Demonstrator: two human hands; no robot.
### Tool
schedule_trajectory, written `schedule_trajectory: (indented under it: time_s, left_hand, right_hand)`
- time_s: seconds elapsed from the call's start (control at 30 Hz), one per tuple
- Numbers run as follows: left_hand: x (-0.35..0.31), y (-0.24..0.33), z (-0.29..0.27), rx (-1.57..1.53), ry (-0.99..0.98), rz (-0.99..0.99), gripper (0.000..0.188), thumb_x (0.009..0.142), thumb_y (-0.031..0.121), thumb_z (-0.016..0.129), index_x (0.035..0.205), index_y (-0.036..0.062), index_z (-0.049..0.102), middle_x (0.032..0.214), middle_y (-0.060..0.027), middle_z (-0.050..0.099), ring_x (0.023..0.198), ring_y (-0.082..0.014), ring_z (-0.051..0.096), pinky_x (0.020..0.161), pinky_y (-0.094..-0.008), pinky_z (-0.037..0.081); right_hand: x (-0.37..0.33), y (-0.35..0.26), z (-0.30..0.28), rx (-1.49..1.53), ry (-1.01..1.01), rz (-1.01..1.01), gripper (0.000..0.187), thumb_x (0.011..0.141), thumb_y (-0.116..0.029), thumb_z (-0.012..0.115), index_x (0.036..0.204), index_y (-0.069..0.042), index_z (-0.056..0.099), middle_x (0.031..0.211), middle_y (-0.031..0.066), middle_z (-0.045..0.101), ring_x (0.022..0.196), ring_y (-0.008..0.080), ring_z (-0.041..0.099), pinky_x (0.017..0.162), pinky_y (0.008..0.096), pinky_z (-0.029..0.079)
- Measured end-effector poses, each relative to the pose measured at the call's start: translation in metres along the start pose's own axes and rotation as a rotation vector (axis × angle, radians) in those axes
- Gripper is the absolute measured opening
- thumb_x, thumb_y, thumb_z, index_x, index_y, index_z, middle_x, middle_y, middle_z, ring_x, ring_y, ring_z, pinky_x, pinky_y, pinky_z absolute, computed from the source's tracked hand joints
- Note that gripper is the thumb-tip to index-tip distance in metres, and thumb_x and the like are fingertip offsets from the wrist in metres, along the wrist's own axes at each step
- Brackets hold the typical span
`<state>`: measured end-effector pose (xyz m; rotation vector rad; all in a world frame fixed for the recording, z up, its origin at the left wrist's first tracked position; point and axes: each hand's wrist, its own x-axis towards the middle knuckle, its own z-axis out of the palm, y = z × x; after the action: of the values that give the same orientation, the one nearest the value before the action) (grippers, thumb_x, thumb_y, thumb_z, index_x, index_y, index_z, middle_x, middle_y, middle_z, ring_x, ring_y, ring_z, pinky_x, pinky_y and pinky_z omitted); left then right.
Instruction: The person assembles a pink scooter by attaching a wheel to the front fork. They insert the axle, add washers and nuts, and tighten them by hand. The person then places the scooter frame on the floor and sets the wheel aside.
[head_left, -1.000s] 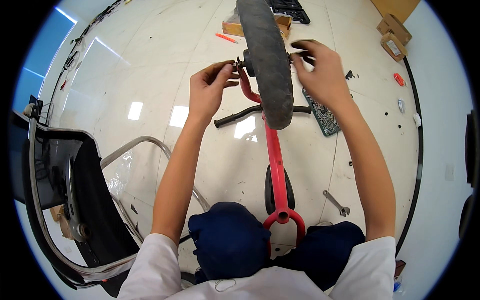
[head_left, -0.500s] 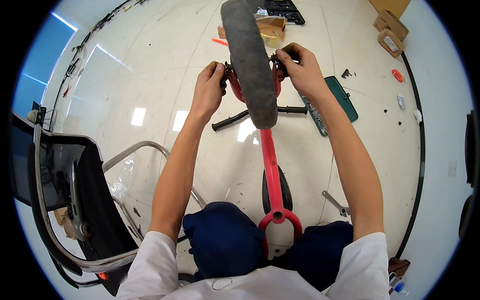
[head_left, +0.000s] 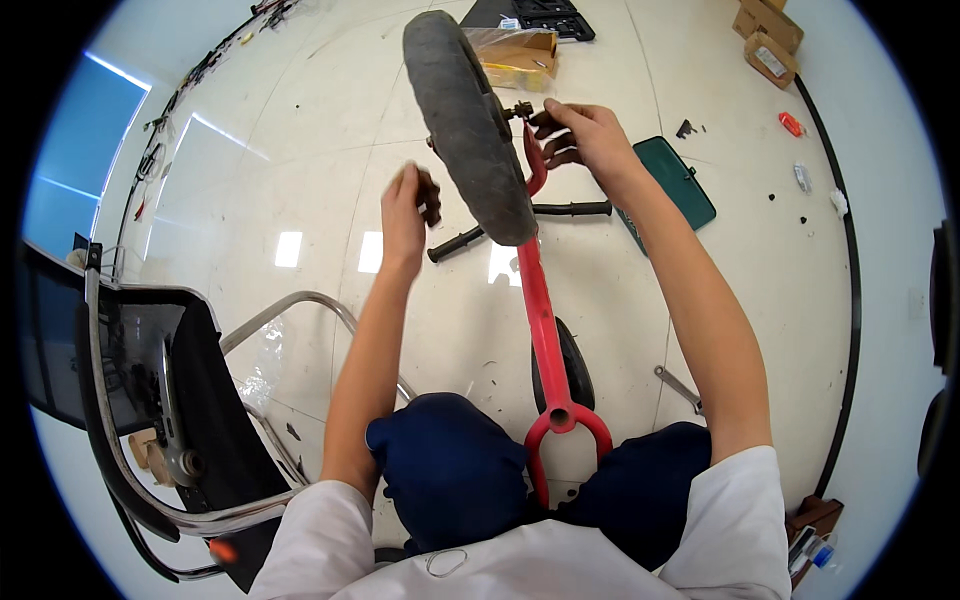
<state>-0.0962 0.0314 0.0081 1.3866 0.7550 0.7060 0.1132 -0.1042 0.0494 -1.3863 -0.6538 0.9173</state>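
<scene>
A black-tyred wheel (head_left: pixel 465 140) stands in a small red bike frame (head_left: pixel 540 320) turned upside down between my knees, its top leaning left. A bolt end with a nut (head_left: pixel 522 110) sticks out from the wheel's right side, beside the red fork (head_left: pixel 535 165). My right hand (head_left: pixel 590 145) is next to that nut, its fingers apart and bent; whether a fingertip touches the nut I cannot tell. Left of the wheel, away from it, hangs my left hand (head_left: pixel 405 215) with fingers loosely curled and nothing visible in them. Black-gripped handlebars (head_left: pixel 570 209) rest low behind the wheel.
A green case (head_left: pixel 675 185) lies open on the floor at right, partly behind my forearm. An adjustable wrench (head_left: pixel 680 388) is near my right knee. A metal-framed chair (head_left: pixel 190 400) stands at left. Beyond the wheel is an open cardboard box (head_left: pixel 515 55).
My left hand has let go of the wheel's left axle end and dropped down and left. The wheel has tilted and shifted left. My right hand's fingers have opened from the right axle end.
</scene>
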Motion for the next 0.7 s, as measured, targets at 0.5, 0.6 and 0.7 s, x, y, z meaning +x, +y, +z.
schedule_trajectory:
  time_s: [0.5, 0.6, 0.7]
  left_hand:
    - [-0.065, -0.096, -0.029, 1.089, -0.790, -0.454, 0.038, 0.096, 0.036, 0.055, 0.100, -0.0007, 0.064, 0.083, -0.0092, 0.067, 0.069, -0.0158, 0.062, 0.062, -0.0309, 0.050]
    - [-0.037, -0.075, -0.055, 1.135, -0.735, -0.424, 0.037, 0.096, 0.036, 0.055, 0.099, -0.0003, 0.064, 0.082, -0.0088, 0.066, 0.067, -0.0156, 0.062, 0.062, -0.0310, 0.050]
    - [-0.005, -0.030, -0.082, 1.107, -0.486, -0.345, 0.037, 0.097, 0.036, 0.052, 0.100, 0.0005, 0.063, 0.082, -0.0076, 0.065, 0.067, -0.0153, 0.061, 0.058, -0.0302, 0.049]
  right_hand:
    - [0.024, 0.041, -0.013, -0.122, 0.008, -0.086, 0.029, 0.083, -0.022, 0.065, 0.092, 0.005, 0.071, 0.075, 0.0117, 0.070, 0.063, 0.0173, 0.067, 0.060, 0.0315, 0.056]
    - [0.031, 0.012, -0.007, -0.134, -0.058, -0.168, 0.029, 0.081, -0.023, 0.066, 0.088, 0.004, 0.072, 0.075, 0.0131, 0.070, 0.064, 0.0189, 0.067, 0.063, 0.0330, 0.055]
    - [0.040, -0.005, -0.006, -0.431, -0.148, -0.266, 0.034, 0.090, -0.026, 0.062, 0.101, 0.007, 0.066, 0.087, 0.0130, 0.068, 0.075, 0.0188, 0.067, 0.065, 0.0314, 0.057]
